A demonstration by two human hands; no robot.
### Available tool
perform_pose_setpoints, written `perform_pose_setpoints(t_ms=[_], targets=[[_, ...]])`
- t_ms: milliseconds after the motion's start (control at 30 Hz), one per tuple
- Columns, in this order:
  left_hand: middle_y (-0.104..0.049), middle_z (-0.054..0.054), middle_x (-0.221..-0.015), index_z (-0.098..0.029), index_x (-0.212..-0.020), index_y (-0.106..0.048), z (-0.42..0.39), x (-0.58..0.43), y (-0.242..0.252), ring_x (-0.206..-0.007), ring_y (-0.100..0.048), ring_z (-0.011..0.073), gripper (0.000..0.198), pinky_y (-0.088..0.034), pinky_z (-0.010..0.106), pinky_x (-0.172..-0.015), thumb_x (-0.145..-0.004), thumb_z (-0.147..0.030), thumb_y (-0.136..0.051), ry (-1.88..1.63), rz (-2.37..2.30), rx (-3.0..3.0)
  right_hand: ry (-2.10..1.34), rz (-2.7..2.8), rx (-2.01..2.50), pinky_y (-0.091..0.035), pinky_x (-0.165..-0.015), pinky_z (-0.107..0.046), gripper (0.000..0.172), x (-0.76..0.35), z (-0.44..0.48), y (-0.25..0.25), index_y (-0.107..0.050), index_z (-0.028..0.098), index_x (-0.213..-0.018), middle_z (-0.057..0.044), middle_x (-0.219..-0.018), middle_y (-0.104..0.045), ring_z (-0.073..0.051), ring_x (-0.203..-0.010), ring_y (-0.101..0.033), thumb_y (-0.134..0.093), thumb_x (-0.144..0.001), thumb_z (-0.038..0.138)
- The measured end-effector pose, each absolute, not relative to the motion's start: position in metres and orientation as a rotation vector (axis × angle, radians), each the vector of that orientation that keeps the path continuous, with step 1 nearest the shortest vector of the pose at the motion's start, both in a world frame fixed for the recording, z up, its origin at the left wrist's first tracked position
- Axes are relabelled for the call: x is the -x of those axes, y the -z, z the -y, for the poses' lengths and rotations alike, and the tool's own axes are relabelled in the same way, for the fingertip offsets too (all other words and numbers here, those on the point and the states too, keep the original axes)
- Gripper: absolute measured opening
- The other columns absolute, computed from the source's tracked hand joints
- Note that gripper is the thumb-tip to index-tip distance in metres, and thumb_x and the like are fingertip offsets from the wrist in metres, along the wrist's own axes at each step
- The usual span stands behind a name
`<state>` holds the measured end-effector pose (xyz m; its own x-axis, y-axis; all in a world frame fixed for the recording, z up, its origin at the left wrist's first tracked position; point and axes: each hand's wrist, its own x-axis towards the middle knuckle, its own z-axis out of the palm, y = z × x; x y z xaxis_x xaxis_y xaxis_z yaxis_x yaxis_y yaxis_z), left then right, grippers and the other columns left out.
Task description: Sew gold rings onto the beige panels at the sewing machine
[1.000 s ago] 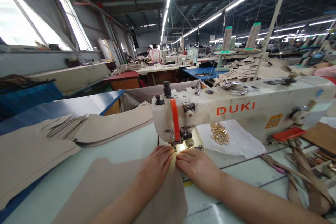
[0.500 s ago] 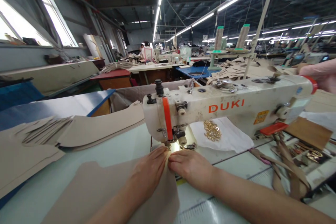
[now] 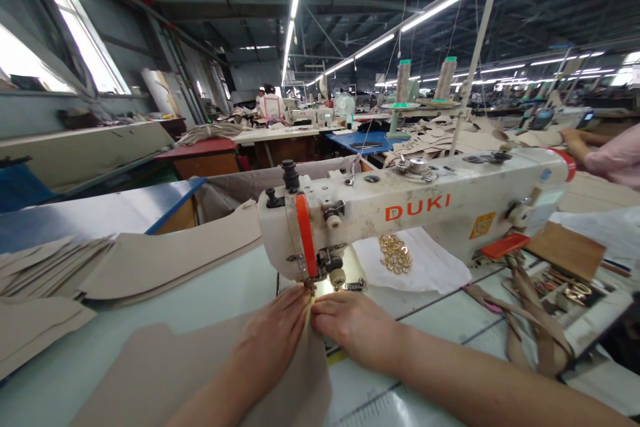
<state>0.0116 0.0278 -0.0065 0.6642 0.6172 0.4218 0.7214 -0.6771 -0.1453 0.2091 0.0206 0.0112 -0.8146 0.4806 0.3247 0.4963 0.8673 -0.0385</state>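
A beige fabric panel (image 3: 150,367) lies on the pale green table, its edge running under the presser foot of a white sewing machine (image 3: 360,213) marked DUKI. My left hand (image 3: 273,330) grips the panel just left of the needle area, fingers stretched forward and pressed together. Opposite it, my right hand (image 3: 353,327) has its fingers curled and pinches the raised edge of the same panel. Both sets of fingertips are close to the foot and nearly touch each other. My left thumb is hidden, and the needle tip cannot be made out.
Stacked beige panels (image 3: 170,247) lie at the left. Behind the needle, gold metal rings (image 3: 395,253) rest on a white cloth (image 3: 440,267). Brown straps (image 3: 535,320) hang by a parts tray at the right. Thread cones (image 3: 403,83) stand behind; another person's arm (image 3: 600,147) shows far right.
The view has shifted slightly, so the machine appears further left and a little lower. Both hands keep their hold beside the presser foot. More of the other person's arm shows at right.
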Motion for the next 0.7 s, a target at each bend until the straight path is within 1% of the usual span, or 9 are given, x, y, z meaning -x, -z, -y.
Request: perform_pose_setpoints(t_ms=[133,400,533,700], targets=[[-0.068,0.009,-0.113,-0.016,-0.11,-0.063,-0.0295,-0.0129,0.0056,-0.107,-0.062,0.0201,0.033,-0.052,0.034,-0.094,-0.088,-0.016,-0.038,0.529,1.09,2.609,0.063,2.718,0.729,-0.043,-0.094,-0.025,0.011,-0.2086,-0.0206,-0.0136,-0.062,0.01,-0.09,-0.009,-0.103,-0.065,-0.016,-0.104,-0.056,-0.052,-0.09,0.015],[-0.069,0.01,-0.111,-0.014,-0.11,-0.063,-0.0262,-0.0141,0.0053,-0.106,-0.063,0.0208,0.032,-0.053,0.034,-0.091,-0.089,-0.017,-0.038,0.506,1.114,2.574,0.02,2.693,0.74,-0.044,-0.091,-0.028,0.013,-0.2092,-0.0201,-0.0064,-0.061,0.013,-0.092,-0.01,-0.101,-0.065,-0.016,-0.102,-0.057,-0.049,-0.092,0.017],[-0.068,0.01,-0.112,-0.015,-0.11,-0.062,-0.0244,-0.0135,0.0067,-0.106,-0.062,0.0211,0.031,-0.052,0.036,-0.092,-0.089,-0.018,-0.04,0.554,1.146,2.606,-0.006,2.68,0.737,-0.043,-0.091,-0.028,0.013,-0.2087,-0.02,-0.0045,-0.061,0.014,-0.092,-0.009,-0.101,-0.065,-0.016,-0.101,-0.058,-0.049,-0.092,0.016],[-0.069,0.008,-0.108,-0.018,-0.106,-0.064,-0.027,-0.0188,0.0017,-0.101,-0.065,0.0195,0.03,-0.054,0.034,-0.089,-0.089,-0.019,-0.039,0.672,1.211,2.63,0.007,2.694,0.745,-0.042,-0.094,-0.026,0.012,-0.2091,-0.021,-0.0091,-0.061,0.011,-0.091,-0.009,-0.099,-0.066,-0.016,-0.101,-0.057,-0.05,-0.091,0.016]])
